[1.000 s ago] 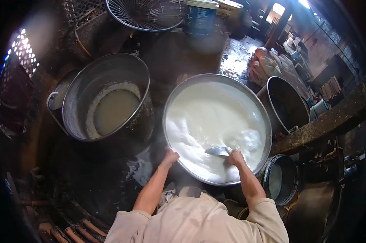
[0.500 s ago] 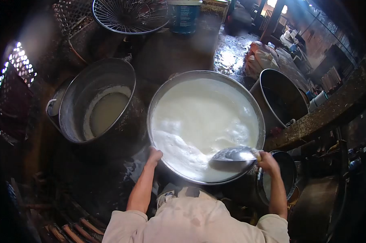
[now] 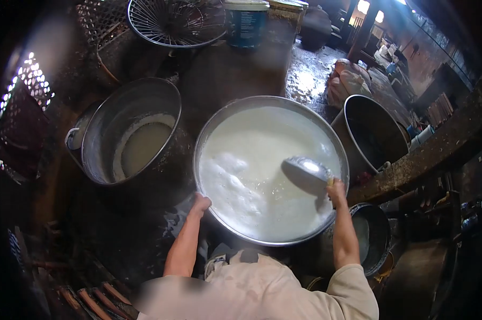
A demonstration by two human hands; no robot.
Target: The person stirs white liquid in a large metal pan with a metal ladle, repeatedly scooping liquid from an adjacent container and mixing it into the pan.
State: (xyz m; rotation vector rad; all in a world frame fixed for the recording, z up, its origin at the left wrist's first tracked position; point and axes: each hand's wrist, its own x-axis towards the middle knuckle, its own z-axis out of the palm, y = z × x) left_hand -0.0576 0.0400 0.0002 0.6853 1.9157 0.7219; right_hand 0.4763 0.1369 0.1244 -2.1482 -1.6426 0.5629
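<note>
A wide round metal vat point(image 3: 283, 243) stands in front of me, filled with a milky white liquid point(image 3: 262, 133). White foam point(image 3: 230, 194) lies thick along its near left side. My left hand point(image 3: 201, 202) is closed on the vat's near left rim. Over the right part of the liquid, my right hand point(image 3: 336, 193) grips the short handle of a large metal ladle point(image 3: 306, 167). The ladle's bowl is tilted and appears to be above the surface, with a few bubbles to its left.
At left is a deep metal pot point(image 3: 94, 160) with some cloudy liquid at its bottom. Another metal pot point(image 3: 361, 144) leans at right, and a dark bucket point(image 3: 382, 256) stands near my right arm. A wire basket point(image 3: 145, 37) and a blue bucket point(image 3: 246, 29) are behind. Firewood point(image 3: 94, 306) lies lower left.
The ladle has risen from the foam at the near right edge and moved away from me over the liquid. Foam has shifted left. My left hand stays on the rim.
</note>
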